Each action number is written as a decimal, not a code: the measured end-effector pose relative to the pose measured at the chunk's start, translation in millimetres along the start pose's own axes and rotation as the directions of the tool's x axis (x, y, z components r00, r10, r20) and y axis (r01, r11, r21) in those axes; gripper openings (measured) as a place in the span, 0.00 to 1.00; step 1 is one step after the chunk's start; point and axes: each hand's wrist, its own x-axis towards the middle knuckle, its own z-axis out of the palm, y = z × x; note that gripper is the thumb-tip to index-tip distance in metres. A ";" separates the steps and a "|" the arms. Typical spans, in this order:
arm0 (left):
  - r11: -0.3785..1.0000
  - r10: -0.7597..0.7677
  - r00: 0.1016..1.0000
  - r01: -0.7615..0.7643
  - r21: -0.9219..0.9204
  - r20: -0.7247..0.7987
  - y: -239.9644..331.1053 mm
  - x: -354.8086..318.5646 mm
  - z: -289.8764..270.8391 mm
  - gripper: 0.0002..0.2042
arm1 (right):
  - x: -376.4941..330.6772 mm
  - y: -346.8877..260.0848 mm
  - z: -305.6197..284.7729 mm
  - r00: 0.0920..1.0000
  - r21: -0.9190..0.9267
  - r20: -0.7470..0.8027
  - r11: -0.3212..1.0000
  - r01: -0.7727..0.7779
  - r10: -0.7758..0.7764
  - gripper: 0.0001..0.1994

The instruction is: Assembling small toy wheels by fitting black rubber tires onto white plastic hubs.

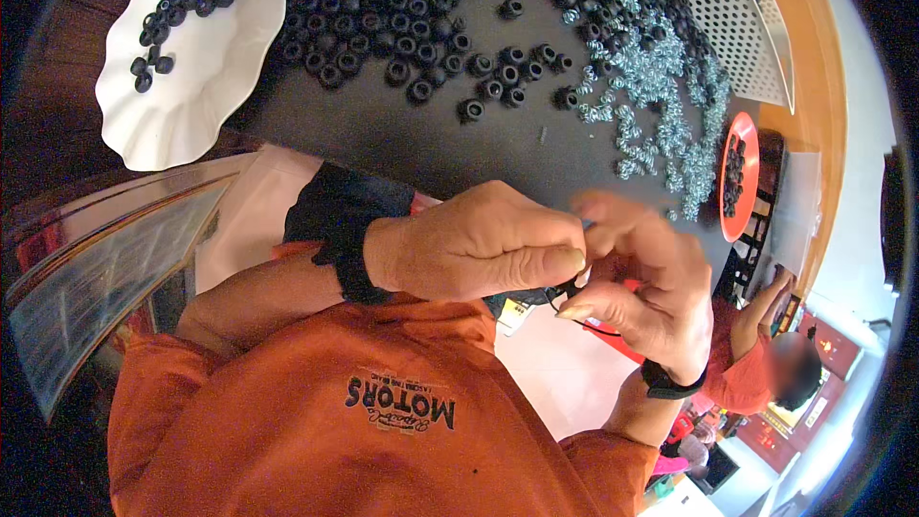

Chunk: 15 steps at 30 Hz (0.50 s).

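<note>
Orange shirt [316, 412] nearest, dark print on the chest. In front of it, both hands are raised and brought together, short of the near edge of the tabletop [383, 139].

Left hand [479, 239]: fingers curled, thumb pressed along them, pinching a small black part [572, 287] at the tips; the part is mostly hidden. Right hand [656, 278]: fingers bent around the same spot, thumb tip just below the part, upper fingers motion-blurred; cannot tell whether they grip it. A black wristband on each wrist.

On the tabletop, beyond the hands: black ring-shaped pieces [397, 24], a few scattered singly toward the near side, the bulk heaped farther back. To their right, a spread of silvery coil springs [661, 77], its far part mixed with the rings. At right, a red dish [750, 148] containing small dark pieces. At far left, a white scalloped plate [206, 77] carrying a loose line of small black pieces. Far right, behind the springs, a perforated metal tray [708, 10]. In the background at right, another person [742, 364] in orange-red.
</note>
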 end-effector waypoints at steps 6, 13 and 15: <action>0.999 0.039 0.999 -0.038 0.026 -0.010 -1.0 -0.1 0.5 0.17 | 5.6 6.1 -3.2 0.974 0.093 0.225 0.995 -0.027 0.006 0.23; 0.996 -0.090 0.989 0.087 0.030 0.117 2.7 -0.2 -7.2 0.15 | 6.4 6.9 -1.1 0.968 0.187 0.248 0.979 -0.085 0.037 0.19; 0.995 -0.096 0.989 0.094 0.023 0.116 5.0 0.2 -7.8 0.15 | 7.7 6.2 -1.1 0.969 0.142 0.246 0.989 -0.043 0.007 0.19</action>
